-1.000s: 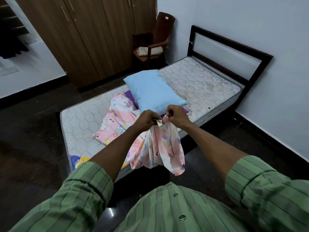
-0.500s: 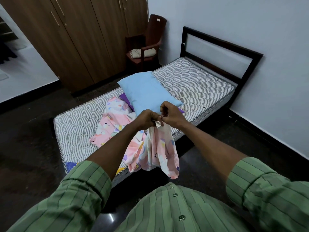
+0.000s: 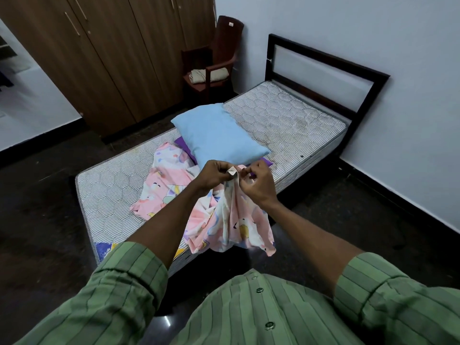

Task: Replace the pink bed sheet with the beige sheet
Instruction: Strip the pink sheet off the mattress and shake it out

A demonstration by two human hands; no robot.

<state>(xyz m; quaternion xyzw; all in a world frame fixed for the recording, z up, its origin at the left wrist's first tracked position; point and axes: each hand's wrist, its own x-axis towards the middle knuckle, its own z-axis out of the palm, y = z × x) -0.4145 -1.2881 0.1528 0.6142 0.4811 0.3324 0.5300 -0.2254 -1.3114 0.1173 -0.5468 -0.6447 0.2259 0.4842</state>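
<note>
Hands have shifted little over the last second: left hand (image 3: 214, 173) keeps its clenched grip on a gathered corner of the pink bed sheet (image 3: 231, 220) at frame centre, while the right hand (image 3: 256, 184), just right of it, has loosened from a full fist to a fingertip pinch on the edge. Likely the corners are being matched for folding, so removal is nearly done. Beige sheet (image 3: 211, 75) lies folded on the chair (image 3: 221, 48), upper centre. No writing is readable; a small tag on the chair back is too small to read.
</note>
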